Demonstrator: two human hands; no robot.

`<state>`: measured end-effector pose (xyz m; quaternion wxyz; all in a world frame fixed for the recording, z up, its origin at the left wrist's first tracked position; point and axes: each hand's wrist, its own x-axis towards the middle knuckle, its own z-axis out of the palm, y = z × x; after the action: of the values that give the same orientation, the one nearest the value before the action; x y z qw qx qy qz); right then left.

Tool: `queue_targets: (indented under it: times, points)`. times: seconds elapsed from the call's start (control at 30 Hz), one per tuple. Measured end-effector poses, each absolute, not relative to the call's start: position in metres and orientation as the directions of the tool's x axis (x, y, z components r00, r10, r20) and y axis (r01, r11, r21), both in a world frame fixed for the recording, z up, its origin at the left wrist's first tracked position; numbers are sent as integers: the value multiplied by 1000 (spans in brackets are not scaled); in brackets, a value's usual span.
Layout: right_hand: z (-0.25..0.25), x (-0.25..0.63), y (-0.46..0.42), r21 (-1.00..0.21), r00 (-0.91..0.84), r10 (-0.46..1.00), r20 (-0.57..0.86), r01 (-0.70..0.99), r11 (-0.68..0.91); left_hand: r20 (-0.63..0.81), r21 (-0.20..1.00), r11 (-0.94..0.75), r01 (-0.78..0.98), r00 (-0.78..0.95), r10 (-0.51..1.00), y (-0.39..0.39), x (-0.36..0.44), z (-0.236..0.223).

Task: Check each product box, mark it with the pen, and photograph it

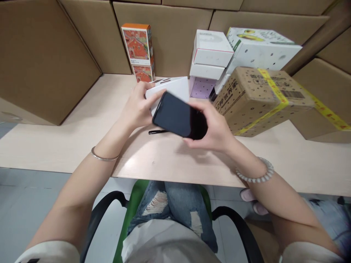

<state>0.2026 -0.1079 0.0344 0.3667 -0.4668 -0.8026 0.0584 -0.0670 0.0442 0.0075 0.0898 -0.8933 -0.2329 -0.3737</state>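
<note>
My right hand [212, 126] is closed around the right end of a black smartphone [175, 116], tilted with its dark screen toward me. Behind the phone, my left hand [141, 106] grips the left side of a white box [174, 87] with dark markings on its top edge. The phone covers the lower part of this box. Under the phone's lower edge a black pen [157, 132] lies on the table, its right part hidden.
Two orange-topped picture boxes [137, 45] are stacked at the back. White boxes [212, 49] stand on a purple box [203, 87]. A cardboard carton with yellow tape [255, 102] is at right, a large carton [41, 54] at left. The table's front edge [175, 179] runs before my lap.
</note>
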Motion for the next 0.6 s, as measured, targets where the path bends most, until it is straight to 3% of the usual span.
queue_targets:
  times: [0.17,0.27,0.5,0.6]
  points:
    - [32,192,-113,-422,-510,844,163,737,527,721,68,-861,505,571,392,42,-70,11]
    - [25,186,-113,-402,-556,828,65,745,532,727,72,-860,506,563,392,42,-70,13]
    - [12,190,-105,-414,-638,765,83,677,609,807,91,-898,430,496,319,38,-70,19]
    - [9,192,-102,-397,-630,751,195,650,648,856,156,-919,363,415,309,37,-65,20]
